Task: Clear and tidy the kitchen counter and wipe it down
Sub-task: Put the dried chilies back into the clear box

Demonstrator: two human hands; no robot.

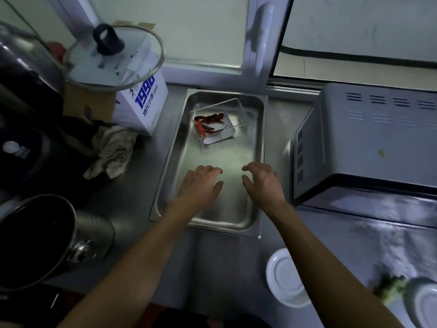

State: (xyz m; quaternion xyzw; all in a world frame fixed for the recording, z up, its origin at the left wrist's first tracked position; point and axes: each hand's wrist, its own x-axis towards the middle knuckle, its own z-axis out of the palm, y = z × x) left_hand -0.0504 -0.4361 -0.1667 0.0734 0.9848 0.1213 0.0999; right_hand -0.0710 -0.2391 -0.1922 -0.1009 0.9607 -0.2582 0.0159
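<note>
Hovering over the near end of the steel tray [259, 147], left hand [201, 185] and right hand [263, 183] spread loosely, holding nothing — beyond them, a clear box [238, 110] holds dried chillies [209, 121]; crumpled rag [112, 150] lies left.

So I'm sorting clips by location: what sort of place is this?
Most likely a small kitchen: a steel counter holding a microwave, a metal tray with dried chillies, and a glass pot lid.

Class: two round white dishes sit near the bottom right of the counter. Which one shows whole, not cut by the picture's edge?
The white plate nearer the person's right forearm, left of the green scraps. The other dish runs off the corner.
</note>
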